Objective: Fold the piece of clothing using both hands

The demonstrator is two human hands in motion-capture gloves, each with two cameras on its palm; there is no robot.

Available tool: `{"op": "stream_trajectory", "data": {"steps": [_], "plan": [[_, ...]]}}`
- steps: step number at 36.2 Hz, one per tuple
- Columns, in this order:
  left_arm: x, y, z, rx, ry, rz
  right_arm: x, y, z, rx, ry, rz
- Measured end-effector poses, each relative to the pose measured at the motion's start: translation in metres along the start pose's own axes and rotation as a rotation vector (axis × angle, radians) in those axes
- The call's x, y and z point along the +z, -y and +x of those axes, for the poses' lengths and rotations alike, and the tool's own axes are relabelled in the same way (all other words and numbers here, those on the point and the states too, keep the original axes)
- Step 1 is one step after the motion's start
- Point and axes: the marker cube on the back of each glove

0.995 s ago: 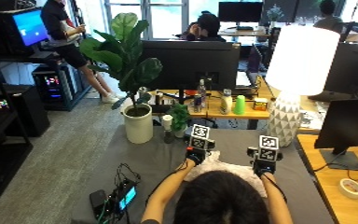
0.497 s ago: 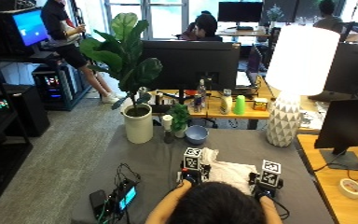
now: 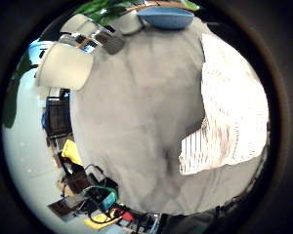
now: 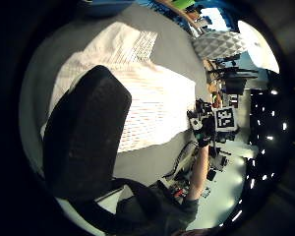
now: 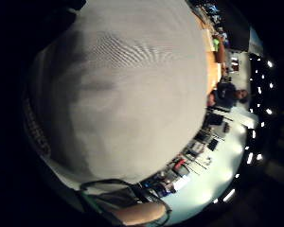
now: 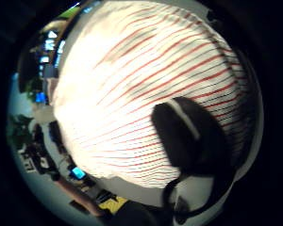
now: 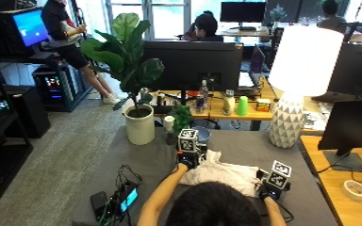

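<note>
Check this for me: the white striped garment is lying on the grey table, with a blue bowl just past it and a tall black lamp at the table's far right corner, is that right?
Not quite: the lamp is white, not black, as the outside view shows. The rest holds: the white striped garment lies on the grey table, with the blue bowl just past it.

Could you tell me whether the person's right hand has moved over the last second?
Yes. The right hand has drawn back toward the person, away from the white lamp.
</note>
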Motion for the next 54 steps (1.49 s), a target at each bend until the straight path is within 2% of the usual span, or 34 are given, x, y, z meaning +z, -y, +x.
{"op": "stream_trajectory", "data": {"steps": [3,6,10,14,17,22,25,28,32,35,39,42,44,49,54], "plan": [[-0.012,-0.006,0.001,0.029,-0.015,-0.021,0.019,0.026,-0.008,-0.025,0.129,0.073],[-0.019,-0.007,-0.004,0.014,0.013,-0.006,0.004,0.004,-0.014,-0.009,0.187,0.115],[-0.026,-0.009,-0.015,-0.021,0.045,0.010,-0.029,-0.030,-0.020,0.029,0.145,0.105],[-0.035,-0.017,-0.025,-0.032,0.032,-0.021,-0.038,0.011,-0.042,-0.012,0.140,0.088],[-0.045,-0.020,-0.032,-0.036,0.016,-0.022,-0.066,0.018,-0.066,-0.056,0.175,0.117],[-0.063,-0.021,-0.045,-0.062,0.009,0.045,-0.121,-0.018,-0.127,-0.157,0.229,0.178],[-0.074,-0.028,-0.054,-0.091,0.007,0.063,-0.113,-0.045,-0.173,-0.226,0.237,0.121],[-0.085,-0.034,-0.065,-0.128,0.019,0.121,-0.097,-0.088,-0.237,-0.322,0.251,0.026],[-0.091,-0.043,-0.077,-0.141,0.026,0.153,-0.067,-0.139,-0.302,-0.397,0.292,-0.193],[-0.084,-0.038,-0.090,-0.141,0.019,0.140,-0.045,-0.150,-0.322,-0.461,0.441,-0.309],[-0.070,-0.025,-0.111,-0.162,0.017,0.109,-0.050,-0.146,-0.325,-0.551,0.670,-0.311],[-0.088,-0.045,-0.110,-0.194,0.043,0.163,-0.073,-0.143,-0.316,-0.571,0.735,-0.267],[-0.088,-0.047,-0.111,-0.195,0.035,0.160,-0.088,-0.137,-0.306,-0.573,0.732,-0.186],[-0.058,-0.013,-0.125,-0.173,-0.005,0.056,-0.123,-0.129,-0.276,-0.552,0.677,-0.084],[-0.063,-0.019,-0.122,-0.168,0.005,0.041,-0.167,-0.104,-0.229,-0.618,0.638,0.087]]}}
